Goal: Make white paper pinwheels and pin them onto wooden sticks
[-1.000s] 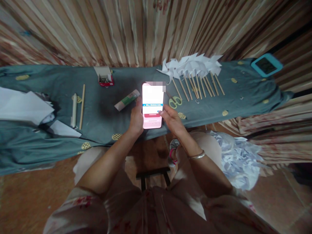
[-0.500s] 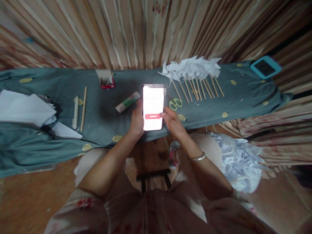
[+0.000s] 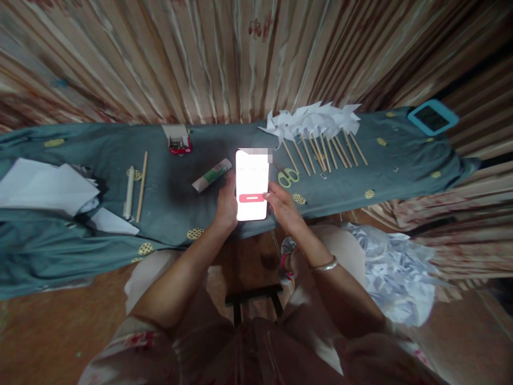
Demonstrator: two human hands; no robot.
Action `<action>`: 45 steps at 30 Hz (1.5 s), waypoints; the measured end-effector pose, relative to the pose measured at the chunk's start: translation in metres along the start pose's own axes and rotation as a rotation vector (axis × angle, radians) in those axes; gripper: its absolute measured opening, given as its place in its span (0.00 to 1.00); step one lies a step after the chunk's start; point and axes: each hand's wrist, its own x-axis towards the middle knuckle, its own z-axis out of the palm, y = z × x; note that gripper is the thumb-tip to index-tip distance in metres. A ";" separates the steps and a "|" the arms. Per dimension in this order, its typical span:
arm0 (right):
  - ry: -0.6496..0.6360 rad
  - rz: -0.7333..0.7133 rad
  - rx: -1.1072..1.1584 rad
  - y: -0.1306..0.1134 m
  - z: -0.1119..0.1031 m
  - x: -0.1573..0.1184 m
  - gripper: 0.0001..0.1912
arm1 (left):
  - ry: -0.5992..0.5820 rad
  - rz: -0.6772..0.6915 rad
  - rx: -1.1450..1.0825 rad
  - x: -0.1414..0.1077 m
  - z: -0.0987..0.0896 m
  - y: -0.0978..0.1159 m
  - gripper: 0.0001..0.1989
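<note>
A smartphone (image 3: 252, 179) with a bright white screen and a red bar low on it is held upright between both hands. My left hand (image 3: 227, 203) grips its left edge, with the fingers mostly hidden behind it. On the other edge, my right hand (image 3: 282, 206) is closed round the phone, its thumb at the right end of the red bar. Just left of the phone lies a glue stick (image 3: 212, 175) with a green label. Close by on the right are scissors (image 3: 288, 177) with green handles, their blades partly hidden.
White paper pinwheels (image 3: 316, 122) on wooden sticks lie in a row at the back right. A blue-framed tablet-like device (image 3: 433, 117), an open red box of small metal pieces (image 3: 180, 144), a pen (image 3: 130, 192), a wooden stick (image 3: 141, 187) and paper sheets (image 3: 44, 184) share the cloth-covered table (image 3: 168, 187).
The view has tilted slightly, so the table and its things sit a little lower in the picture. Both hands keep their hold on the smartphone, and the right thumb stays by the red bar.
</note>
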 end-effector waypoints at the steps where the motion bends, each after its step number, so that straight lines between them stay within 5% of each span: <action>1: 0.001 -0.006 0.015 0.002 0.000 0.000 0.17 | 0.001 -0.003 0.006 0.000 0.000 0.000 0.24; 23: -0.016 -0.010 -0.049 -0.005 -0.001 -0.003 0.20 | -0.024 0.044 0.002 0.000 -0.004 0.001 0.29; 34: -0.183 0.191 0.024 -0.003 0.006 -0.006 0.19 | 0.028 0.135 -0.030 0.000 -0.005 0.023 0.26; 45: -0.159 0.094 0.028 0.007 0.011 -0.002 0.14 | 0.019 0.172 0.030 0.006 -0.012 0.019 0.23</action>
